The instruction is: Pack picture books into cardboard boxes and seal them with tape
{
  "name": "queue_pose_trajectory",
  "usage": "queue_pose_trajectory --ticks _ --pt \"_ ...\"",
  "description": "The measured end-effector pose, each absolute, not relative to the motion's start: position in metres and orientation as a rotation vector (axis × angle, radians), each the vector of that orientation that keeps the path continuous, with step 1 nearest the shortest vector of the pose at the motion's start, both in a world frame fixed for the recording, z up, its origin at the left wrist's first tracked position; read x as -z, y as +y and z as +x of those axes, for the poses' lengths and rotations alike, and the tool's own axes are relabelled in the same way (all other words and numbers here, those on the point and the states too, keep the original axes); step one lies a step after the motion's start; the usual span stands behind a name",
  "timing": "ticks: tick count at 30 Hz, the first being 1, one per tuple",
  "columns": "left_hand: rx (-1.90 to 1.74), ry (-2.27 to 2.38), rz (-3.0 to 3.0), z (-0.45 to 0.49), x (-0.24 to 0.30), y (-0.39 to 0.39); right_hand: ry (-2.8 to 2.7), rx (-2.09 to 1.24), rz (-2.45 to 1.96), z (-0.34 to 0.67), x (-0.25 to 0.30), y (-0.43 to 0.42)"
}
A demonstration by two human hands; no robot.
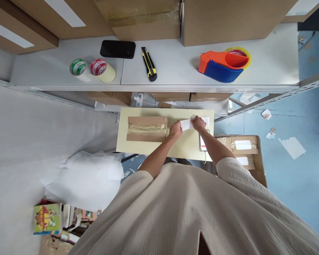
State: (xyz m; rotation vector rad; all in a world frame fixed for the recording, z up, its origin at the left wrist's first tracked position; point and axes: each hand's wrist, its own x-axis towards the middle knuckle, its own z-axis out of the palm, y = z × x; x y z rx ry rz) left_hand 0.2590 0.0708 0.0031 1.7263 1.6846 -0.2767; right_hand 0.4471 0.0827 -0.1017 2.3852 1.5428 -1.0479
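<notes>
My left hand [174, 130] and my right hand [198, 123] both pinch a white paper slip [187, 124] over a pale yellow table [186, 147]. The left hand holds its left end, the right hand its right end. Just left of the left hand lies a taped cardboard box [146, 129]. A phone-like device [203, 141] lies under my right forearm, partly hidden.
A grey shelf [175, 67] above holds two tape rolls [93, 69], a black phone [117, 49], a yellow-black utility knife [149, 64] and an orange-blue tape dispenser [222, 64]. Large cartons stand behind. An open carton [244, 156] sits on the blue floor at right; white sheets [87, 179] lie at left.
</notes>
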Motion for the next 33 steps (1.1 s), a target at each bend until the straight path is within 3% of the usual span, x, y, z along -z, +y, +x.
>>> queue_pose_trajectory --ticks 9,24,30,33 --pt "0.311 1.684 1.715 0.248 0.003 0.062 1.488 1.060 2.439 0.444 0.106 0.086" --pt "0.237 1.576 1.920 0.235 -0.049 0.044 1.718 0.978 2.356 0.450 0.109 0.063" --pt "-0.001 1.630 1.853 0.216 -0.079 0.045 1.693 1.163 2.414 0.456 0.086 0.059" --pt "-0.142 1.621 1.809 0.193 -0.095 0.050 1.713 1.476 2.559 0.447 0.063 0.055"
